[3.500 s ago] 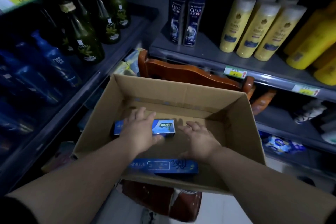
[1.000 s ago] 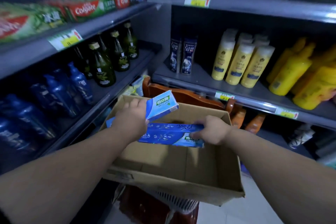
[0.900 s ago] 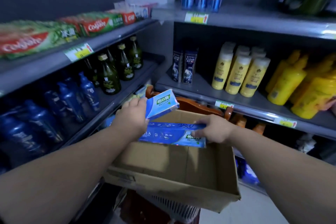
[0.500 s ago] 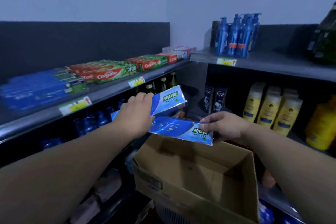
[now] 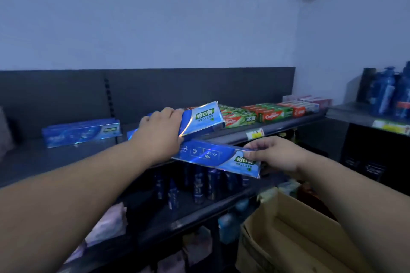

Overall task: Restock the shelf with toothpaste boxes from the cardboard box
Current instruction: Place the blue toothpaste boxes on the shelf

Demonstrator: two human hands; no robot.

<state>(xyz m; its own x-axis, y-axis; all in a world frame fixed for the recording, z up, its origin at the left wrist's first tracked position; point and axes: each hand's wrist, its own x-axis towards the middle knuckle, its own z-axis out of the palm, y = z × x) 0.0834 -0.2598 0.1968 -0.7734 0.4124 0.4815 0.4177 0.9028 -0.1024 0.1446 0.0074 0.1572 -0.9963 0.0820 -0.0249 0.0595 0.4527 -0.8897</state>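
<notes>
Toothpaste boxes are up at the top shelf [image 5: 66,157], two of them, one in each bare hand. The left grip [image 5: 159,133] is closed around the upper box [image 5: 202,121]: its fingers lie curled over the far long edge, near the left end. This box is tilted, with its green label at the right end, and it sits over the front part of the shelf. I cannot tell if it touches the shelf.

The right grip [image 5: 275,155] pinches the lower box [image 5: 213,157] at its right end, with the thumb on the printed face beside the green label. This box is in front of the shelf edge and a little below it, and it slopes down to the right. Its left end goes under the left grip, so it is hidden there. The two boxes are very near each other, one above the other.

More blue boxes [image 5: 81,132] lie on the shelf to the left, well apart from the hands. To the right lie green and red Colgate boxes [image 5: 255,115] in a row, just beside the upper box. A price tag [image 5: 255,133] hangs on the shelf edge. On the next shelf below stand dark blue bottles [image 5: 199,184]. The cardboard box [image 5: 288,239] is low at the right, open, under the right forearm.
</notes>
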